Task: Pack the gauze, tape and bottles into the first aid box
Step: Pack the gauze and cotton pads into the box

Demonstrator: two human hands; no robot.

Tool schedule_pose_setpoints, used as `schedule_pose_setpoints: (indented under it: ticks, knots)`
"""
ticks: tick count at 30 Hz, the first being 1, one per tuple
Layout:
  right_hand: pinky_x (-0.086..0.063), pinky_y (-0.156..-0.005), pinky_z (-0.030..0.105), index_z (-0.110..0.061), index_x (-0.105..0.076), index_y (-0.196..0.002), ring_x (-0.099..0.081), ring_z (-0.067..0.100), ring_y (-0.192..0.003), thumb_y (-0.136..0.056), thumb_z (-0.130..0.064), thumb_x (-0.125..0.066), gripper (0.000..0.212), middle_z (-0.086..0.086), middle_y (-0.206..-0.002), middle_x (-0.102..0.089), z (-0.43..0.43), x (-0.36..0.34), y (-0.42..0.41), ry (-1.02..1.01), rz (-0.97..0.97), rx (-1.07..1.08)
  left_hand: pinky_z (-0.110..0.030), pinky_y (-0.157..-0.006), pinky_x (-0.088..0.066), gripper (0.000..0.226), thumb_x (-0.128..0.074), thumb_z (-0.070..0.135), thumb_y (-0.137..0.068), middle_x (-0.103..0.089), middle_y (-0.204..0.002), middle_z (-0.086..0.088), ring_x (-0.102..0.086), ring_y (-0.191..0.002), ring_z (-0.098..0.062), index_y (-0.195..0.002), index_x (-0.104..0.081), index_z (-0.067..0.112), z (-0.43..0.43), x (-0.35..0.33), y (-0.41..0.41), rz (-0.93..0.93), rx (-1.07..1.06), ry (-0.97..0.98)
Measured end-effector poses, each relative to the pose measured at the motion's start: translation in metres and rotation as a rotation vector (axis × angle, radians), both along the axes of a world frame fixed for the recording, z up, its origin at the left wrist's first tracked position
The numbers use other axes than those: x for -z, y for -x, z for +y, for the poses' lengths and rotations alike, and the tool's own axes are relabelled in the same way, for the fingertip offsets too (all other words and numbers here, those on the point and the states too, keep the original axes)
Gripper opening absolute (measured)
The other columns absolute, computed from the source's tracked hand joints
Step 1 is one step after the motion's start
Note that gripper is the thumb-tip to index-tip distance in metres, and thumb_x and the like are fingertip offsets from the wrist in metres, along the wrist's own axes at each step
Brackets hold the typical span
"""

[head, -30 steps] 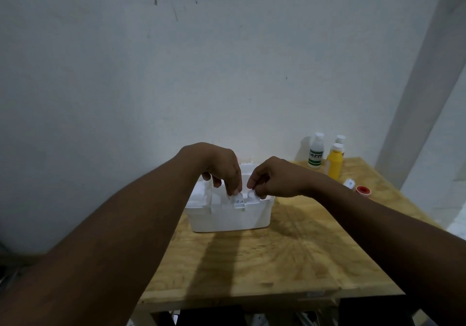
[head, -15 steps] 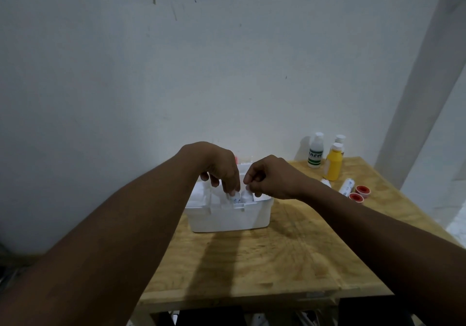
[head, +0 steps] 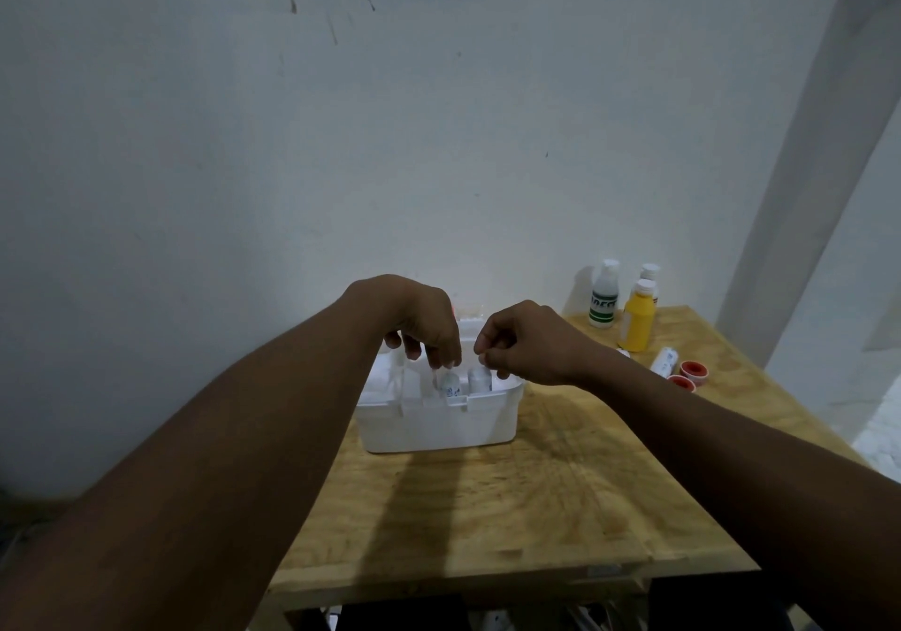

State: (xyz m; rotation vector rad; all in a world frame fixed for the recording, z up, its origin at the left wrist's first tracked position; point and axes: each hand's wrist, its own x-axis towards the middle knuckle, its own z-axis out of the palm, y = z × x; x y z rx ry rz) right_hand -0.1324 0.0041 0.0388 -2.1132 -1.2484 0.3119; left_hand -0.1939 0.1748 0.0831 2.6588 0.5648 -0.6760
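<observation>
Bottle (head: 449,384) in left grip (head: 419,318) — right grip (head: 526,342) curled

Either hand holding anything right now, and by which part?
The left hand pinches the top of a small white cylinder standing in the first aid box. The right hand is curled, holding nothing.

Stained grey wall (head: 390,118); wooden table (head: 536,508); perhaps a pillar (head: 799,191) right.

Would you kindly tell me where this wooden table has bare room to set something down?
Free: bare wood between the white plastic box and the wooden table's near edge. Crowded: far right corner, with yellow and white plastic bottles, a white gauze roll and red tape rolls.
</observation>
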Motion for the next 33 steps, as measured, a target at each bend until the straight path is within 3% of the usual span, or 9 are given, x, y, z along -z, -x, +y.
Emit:
schedule_pose_setpoints:
  ticks: [6,14,18,22,24,29,33]
  knots:
    - [-0.049,-0.06,0.015,-0.02,-0.07,-0.085,-0.07,0.007,-0.063,-0.084,-0.013,-0.068,0.007,-0.011,-0.073,-0.069,-0.002,-0.003,-0.003,-0.019,-0.038,0.018,-0.027,-0.063,-0.042,0.028,-0.07,0.026,-0.081,-0.075,-0.093,0.004,-0.06,-0.068,-0.017,-0.106,-0.077,0.017,0.001,-0.002,-0.001,-0.054,-0.007,-0.016]
    - [-0.059,-0.067,0.027,-0.014,-0.072,-0.085,-0.072,0.015,-0.068,-0.085,-0.013,-0.066,0.006,0.002,-0.078,-0.074,-0.037,-0.018,-0.031,-0.073,-0.079,0.147,-0.025,-0.057,-0.046,0.018,-0.07,0.022,-0.084,-0.075,-0.091,-0.001,-0.063,-0.067,-0.016,-0.099,-0.077,0.016,-0.02,-0.007,-0.032,-0.305,0.072,-0.006]
    - [-0.058,-0.064,0.025,-0.009,-0.073,-0.085,-0.072,0.015,-0.066,-0.085,-0.013,-0.065,0.008,0.001,-0.076,-0.072,-0.075,-0.017,-0.062,-0.06,-0.1,0.287,-0.026,-0.065,-0.055,0.015,-0.07,0.02,-0.085,-0.075,-0.093,-0.003,-0.066,-0.069,-0.014,-0.097,-0.078,0.017,-0.055,-0.001,-0.062,-0.423,0.175,0.01]
    - [-0.057,-0.072,0.035,-0.004,-0.073,-0.08,-0.07,0.022,-0.076,-0.082,-0.012,-0.065,0.011,0.009,-0.078,-0.073,-0.112,0.002,-0.093,-0.003,-0.115,0.463,-0.027,-0.074,-0.053,0.018,-0.071,0.022,-0.084,-0.072,-0.101,-0.001,-0.067,-0.089,-0.017,-0.101,-0.077,0.018,-0.096,0.019,-0.091,-0.473,0.267,-0.003]
    - [-0.054,-0.071,0.033,-0.002,-0.073,-0.078,-0.069,0.025,-0.077,-0.08,-0.012,-0.062,0.015,0.012,-0.079,-0.073,-0.129,0.015,-0.104,0.036,-0.115,0.534,-0.031,-0.076,-0.055,0.019,-0.07,0.022,-0.084,-0.071,-0.102,-0.003,-0.066,-0.093,-0.018,-0.101,-0.076,0.017,-0.114,0.031,-0.103,-0.469,0.311,-0.017]
    - [-0.056,-0.076,0.037,-0.01,-0.068,-0.074,-0.067,0.024,-0.08,-0.081,-0.015,-0.063,0.011,0.007,-0.081,-0.071,-0.154,0.045,-0.117,0.125,-0.129,0.574,-0.031,-0.081,-0.055,0.026,-0.07,0.021,-0.086,-0.069,-0.109,-0.004,-0.064,-0.097,-0.019,-0.112,-0.073,0.015,-0.141,0.059,-0.12,-0.44,0.392,-0.037]
    - [-0.056,-0.078,0.036,-0.013,-0.072,-0.088,-0.064,0.02,-0.084,-0.079,-0.013,-0.066,0.011,0.001,-0.09,-0.068,-0.157,0.061,-0.122,0.15,-0.122,0.563,-0.036,-0.089,-0.054,0.042,-0.074,0.03,-0.085,-0.062,-0.125,-0.005,-0.06,-0.11,-0.022,-0.124,-0.065,0.02,-0.146,0.082,-0.134,-0.444,0.387,-0.066]
